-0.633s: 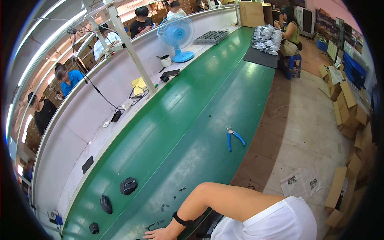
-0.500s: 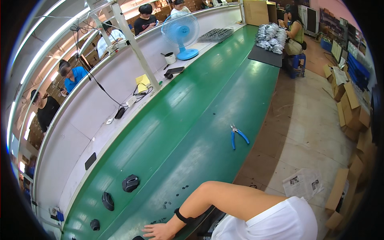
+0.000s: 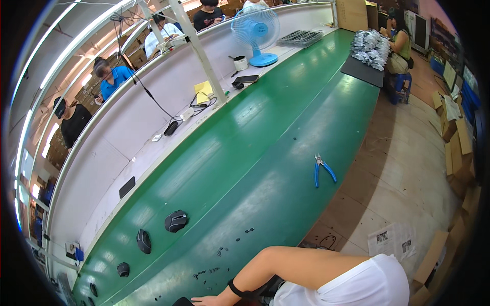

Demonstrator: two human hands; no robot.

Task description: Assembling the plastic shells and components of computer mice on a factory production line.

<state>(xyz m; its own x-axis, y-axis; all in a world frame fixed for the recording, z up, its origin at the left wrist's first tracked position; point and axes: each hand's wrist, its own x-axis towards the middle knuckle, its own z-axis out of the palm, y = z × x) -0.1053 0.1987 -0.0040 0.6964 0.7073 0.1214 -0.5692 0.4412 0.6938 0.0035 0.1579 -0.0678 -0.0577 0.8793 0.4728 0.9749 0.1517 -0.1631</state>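
Note:
My right hand (image 3: 205, 301) is at the lower edge, partly cut off by the frame, with a black band (image 3: 238, 289) on the wrist. Its visible fingers are stretched out, their tips at the edge of a dark rounded object (image 3: 183, 302), mostly out of frame. My left hand is out of view. Small black pieces (image 3: 206, 271) lie scattered on the green bench (image 3: 255, 176) beyond the hand. To the left are a black computer mouse (image 3: 176, 221), a second mouse (image 3: 144, 241) and a smaller dark piece (image 3: 123, 269).
Blue-handled cutters (image 3: 323, 171) lie near the bench's right edge. A blue fan (image 3: 258, 33), a black tray (image 3: 300, 39) and cables (image 3: 173, 120) line the far-left ledge. Wrapped grey items (image 3: 369, 49) lie on a dark mat, beside a seated person (image 3: 400, 41). Cardboard boxes (image 3: 454, 143) stand at right.
The view has shifted, so the bench and its things appear farther right and higher. My right hand has drawn nearer the lower edge, closer to the dark rounded object; its fingers were spread before.

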